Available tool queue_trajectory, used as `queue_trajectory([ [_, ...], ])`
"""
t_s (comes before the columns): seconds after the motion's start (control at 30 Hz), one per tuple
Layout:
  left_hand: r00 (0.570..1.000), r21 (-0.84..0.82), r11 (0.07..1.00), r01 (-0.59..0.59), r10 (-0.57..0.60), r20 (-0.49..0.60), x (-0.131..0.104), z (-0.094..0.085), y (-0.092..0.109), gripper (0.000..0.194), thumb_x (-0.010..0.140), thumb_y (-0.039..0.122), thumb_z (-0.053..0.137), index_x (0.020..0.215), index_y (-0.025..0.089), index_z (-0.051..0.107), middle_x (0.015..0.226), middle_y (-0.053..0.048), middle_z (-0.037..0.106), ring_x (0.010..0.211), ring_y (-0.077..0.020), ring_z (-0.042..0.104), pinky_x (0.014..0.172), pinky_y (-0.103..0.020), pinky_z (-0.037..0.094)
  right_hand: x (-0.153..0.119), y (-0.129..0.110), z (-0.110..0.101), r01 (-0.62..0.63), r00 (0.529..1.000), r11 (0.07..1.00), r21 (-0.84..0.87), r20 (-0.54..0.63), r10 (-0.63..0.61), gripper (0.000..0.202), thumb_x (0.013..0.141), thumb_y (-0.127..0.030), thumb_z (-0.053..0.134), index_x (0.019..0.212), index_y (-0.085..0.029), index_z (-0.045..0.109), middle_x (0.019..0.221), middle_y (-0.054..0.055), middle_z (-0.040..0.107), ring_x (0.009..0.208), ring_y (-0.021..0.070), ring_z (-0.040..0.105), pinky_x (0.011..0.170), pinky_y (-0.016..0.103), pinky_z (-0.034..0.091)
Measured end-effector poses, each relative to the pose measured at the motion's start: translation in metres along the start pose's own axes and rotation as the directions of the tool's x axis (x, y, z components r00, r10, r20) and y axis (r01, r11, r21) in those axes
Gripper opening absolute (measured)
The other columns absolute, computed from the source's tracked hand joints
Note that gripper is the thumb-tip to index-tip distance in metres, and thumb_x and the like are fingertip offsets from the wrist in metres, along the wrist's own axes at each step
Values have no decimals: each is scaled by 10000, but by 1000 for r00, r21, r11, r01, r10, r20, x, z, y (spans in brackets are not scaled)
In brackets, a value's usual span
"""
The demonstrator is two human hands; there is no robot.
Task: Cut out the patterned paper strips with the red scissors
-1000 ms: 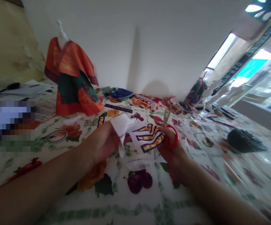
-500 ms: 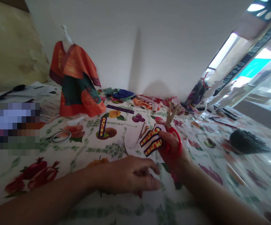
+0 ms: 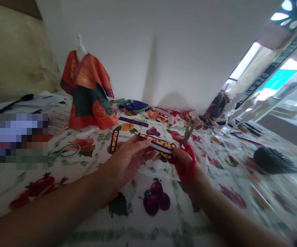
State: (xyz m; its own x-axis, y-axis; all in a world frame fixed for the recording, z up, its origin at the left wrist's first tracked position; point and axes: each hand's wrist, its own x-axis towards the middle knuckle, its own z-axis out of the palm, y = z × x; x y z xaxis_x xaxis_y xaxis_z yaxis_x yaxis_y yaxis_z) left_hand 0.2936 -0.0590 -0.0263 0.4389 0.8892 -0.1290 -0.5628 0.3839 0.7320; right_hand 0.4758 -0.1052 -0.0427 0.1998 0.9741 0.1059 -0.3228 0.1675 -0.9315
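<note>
A white tablecloth (image 3: 202,230) printed with plums, roses and green bands spreads beneath both forearms. Above it, the person's left hand (image 3: 127,157) pinches the left end of a bundle of yellow-and-orange patterned strips edged in dark purple (image 3: 160,142), thumb on top and fingers beneath. The right hand (image 3: 185,159) grips their right end between thumb and fingers, so the bundle spans the gap between the hands, raised off the cloth. The same hand also carries metal scissors with red plastic handles (image 3: 189,149), the blades pointing away from the person and slightly parted.

Left of the left hand lies a flat white ring of tape (image 3: 70,150); well apart on the right is a dark bundle in shiny plastic (image 3: 274,159). Just beyond the left hand rests a short yellow strip with a dark purple border (image 3: 114,141), and farther back a long, narrow dark purple strip (image 3: 133,121).

At the back left stands a small white mannequin in an orange and dark green robe (image 3: 86,79). Crumpled blue and green fabric (image 3: 135,105) and orange and red scraps (image 3: 162,115) lie along the foot of the pale wall (image 3: 127,44).
</note>
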Motion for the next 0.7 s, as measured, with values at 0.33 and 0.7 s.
queue_trajectory([
  [0.33,953,58,951,303,-303,-12,0,-1,0,263,903,372,807,806,171,669,622,34,635,434,-59,503,377,-164,342,-2,13,4,-120,993,993,-17,10,120,380,778,-330,910,1115,-259,749,894,-7,712,707,152,624,613,225,521],
  [0.7,977,348,914,206,-173,-126,9,-9,4,297,911,443,756,807,170,702,660,-31,731,409,-92,569,376,-180,354,4,12,-5,-116,993,989,87,-24,119,369,821,-296,867,1162,-263,729,880,1,721,749,171,657,620,231,521],
])
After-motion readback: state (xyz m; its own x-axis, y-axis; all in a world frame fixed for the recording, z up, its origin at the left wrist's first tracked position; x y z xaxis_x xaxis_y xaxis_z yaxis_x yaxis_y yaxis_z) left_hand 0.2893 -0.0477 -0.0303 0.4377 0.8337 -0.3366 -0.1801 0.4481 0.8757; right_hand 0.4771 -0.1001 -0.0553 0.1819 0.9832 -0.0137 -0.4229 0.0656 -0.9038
